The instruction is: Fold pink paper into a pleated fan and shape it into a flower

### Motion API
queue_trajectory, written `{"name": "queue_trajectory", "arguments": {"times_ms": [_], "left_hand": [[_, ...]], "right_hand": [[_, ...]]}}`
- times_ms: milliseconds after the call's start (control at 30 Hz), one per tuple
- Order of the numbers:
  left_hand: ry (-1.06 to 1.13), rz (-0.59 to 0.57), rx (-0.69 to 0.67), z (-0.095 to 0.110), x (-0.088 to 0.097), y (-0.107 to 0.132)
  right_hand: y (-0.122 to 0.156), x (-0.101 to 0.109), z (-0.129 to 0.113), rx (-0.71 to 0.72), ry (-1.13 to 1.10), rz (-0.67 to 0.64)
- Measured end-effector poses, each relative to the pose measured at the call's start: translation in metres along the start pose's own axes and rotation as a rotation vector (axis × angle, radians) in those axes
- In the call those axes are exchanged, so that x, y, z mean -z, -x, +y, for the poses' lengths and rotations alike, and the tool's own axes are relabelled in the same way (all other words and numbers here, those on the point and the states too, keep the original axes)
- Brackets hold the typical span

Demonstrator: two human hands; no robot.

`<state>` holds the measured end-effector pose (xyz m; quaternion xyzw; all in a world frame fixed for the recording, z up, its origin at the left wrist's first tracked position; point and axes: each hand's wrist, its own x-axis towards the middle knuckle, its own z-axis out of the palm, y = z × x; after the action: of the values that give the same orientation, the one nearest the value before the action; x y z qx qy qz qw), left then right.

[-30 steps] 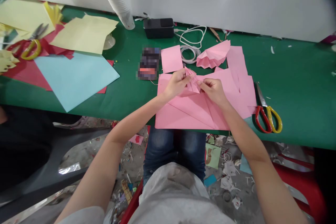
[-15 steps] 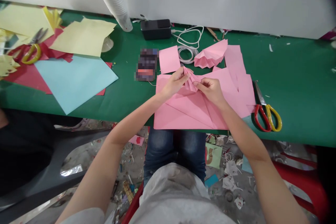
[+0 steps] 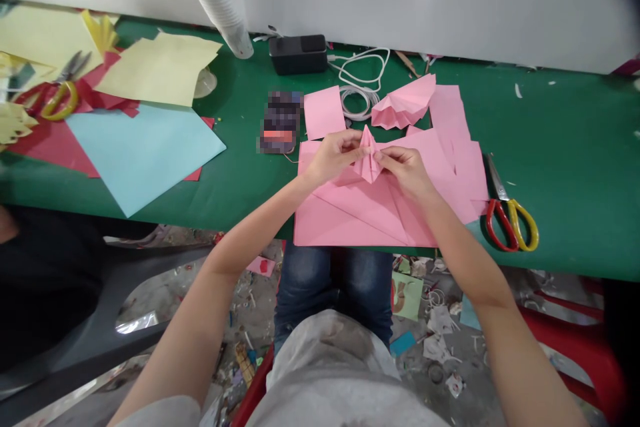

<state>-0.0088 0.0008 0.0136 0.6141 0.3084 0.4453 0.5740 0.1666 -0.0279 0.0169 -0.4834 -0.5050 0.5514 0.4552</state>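
Note:
Between my two hands is a pleated piece of pink paper (image 3: pixel 369 163), its folds gathered and its tip pointing away from me. My left hand (image 3: pixel 338 157) pinches it from the left side, thumb in front. From the right, my right hand (image 3: pixel 403 165) grips its other edge between thumb and fingers. Both hands are over a stack of pink paper sheets (image 3: pixel 345 219) at the table's front edge. Just beyond lies another pleated pink paper fan (image 3: pixel 404 105), with a small pink square (image 3: pixel 324 112) to the left.
Scissors with red and yellow handles (image 3: pixel 511 213) lie right of the stack. A phone (image 3: pixel 281 122), a black box (image 3: pixel 298 55), a white cable (image 3: pixel 361 90) and stacked paper cups (image 3: pixel 220 7) are behind. Blue paper (image 3: pixel 150 150) and more scissors (image 3: pixel 63 90) lie left on the green table (image 3: pixel 565 167).
The pleated pink paper has turned more upright, its tip now pointing away from me, and its folds are drawn closer together. Both hands stay on it, shifted slightly.

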Motion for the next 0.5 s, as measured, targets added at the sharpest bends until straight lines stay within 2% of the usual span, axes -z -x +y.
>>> {"name": "queue_trajectory", "arguments": {"times_ms": [133,367,500], "left_hand": [[0.010,-0.068,-0.013,0.001,0.002,-0.001],[-0.134,0.019,0.026,0.008,0.000,0.001],[-0.167,0.012,0.034,0.014,-0.002,0.002]], "right_hand": [[0.000,0.001,0.001,0.023,0.015,0.046],[0.000,0.002,-0.002,0.083,0.125,0.018],[0.000,0.002,-0.002,0.115,0.201,0.027]]}}
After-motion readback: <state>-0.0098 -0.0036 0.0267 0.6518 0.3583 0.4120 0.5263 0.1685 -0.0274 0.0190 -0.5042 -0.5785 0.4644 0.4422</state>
